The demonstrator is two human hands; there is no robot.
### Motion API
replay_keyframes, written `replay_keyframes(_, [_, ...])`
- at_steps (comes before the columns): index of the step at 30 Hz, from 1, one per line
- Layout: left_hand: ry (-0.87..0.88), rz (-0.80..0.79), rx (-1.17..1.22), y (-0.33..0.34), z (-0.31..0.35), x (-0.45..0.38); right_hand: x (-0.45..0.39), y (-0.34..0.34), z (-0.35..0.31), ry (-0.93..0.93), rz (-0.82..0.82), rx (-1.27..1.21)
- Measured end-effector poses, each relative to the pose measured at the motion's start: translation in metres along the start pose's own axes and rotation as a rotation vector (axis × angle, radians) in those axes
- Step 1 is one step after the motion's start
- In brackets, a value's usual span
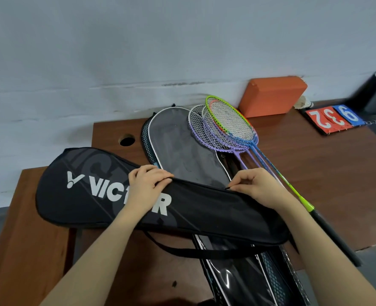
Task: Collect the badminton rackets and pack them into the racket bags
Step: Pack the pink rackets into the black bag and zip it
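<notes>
Black fabric racket bag (204, 213), VICTOR print in white, lies crosswise on the brown counter (328, 173), wide end to the left, narrow end to the right. Both hands are on its far edge.

Left hand (147, 184): fingers curled over the bag's upper edge near the middle, gripping the fabric, palm over the lettering. Thumb tucked in at the rim.

Right hand (257, 186): fingers bent, thumb and forefinger pinching something small and dark at the bag's edge, probably the zip pull, too small to tell. Other fingers are loosely curled above it.

Under the black bag: a grey bag (182, 151) with white piping lying lengthwise, its wide end toward the wall, and at least one more clear-fronted bag (238, 274) running toward the viewer. A black strap (182, 250) loops out below the black bag.

Rackets (226, 127): a stack of several lying on the counter just right of the grey bag, heads overlapping, frames purple, white, blue and a green one on top. Their shafts run down-right behind the right hand; the green racket's black grip (333, 235) sticks out past the wrist.

Far side of the counter: orange block (273, 96) against the wall, flip scoreboard (335, 118) with red and blue number cards, shuttlecock (303, 102) beside it.
</notes>
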State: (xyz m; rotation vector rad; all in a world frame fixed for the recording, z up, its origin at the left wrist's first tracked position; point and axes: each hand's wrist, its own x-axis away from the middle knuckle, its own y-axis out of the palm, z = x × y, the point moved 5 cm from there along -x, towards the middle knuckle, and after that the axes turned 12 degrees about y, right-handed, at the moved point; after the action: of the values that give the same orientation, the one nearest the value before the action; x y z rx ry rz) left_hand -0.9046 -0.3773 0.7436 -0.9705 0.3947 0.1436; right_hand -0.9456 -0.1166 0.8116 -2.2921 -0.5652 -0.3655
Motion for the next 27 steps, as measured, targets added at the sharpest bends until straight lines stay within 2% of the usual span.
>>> replay_keyframes(3, [0.007,-0.022,0.003,0.003,0.017,0.000,0.004,0.002,0.002,-0.014,0.043,-0.033])
replay_keyframes(7, [0.262,-0.118,0.068,0.022,0.087,0.003,0.010,0.005,0.000,-0.052,0.074,-0.082])
replay_keyframes(14, [0.055,-0.008,0.172,0.035,0.102,0.010,0.020,-0.004,0.022,-0.059,-0.024,-0.079])
replay_keyframes(18, [-0.076,0.032,0.187,0.033,0.096,0.000,0.029,-0.041,0.056,-0.015,0.028,-0.270])
replay_keyframes(27, [-0.198,0.039,0.142,0.052,0.104,-0.001,0.049,-0.049,0.099,-0.103,0.206,-0.258])
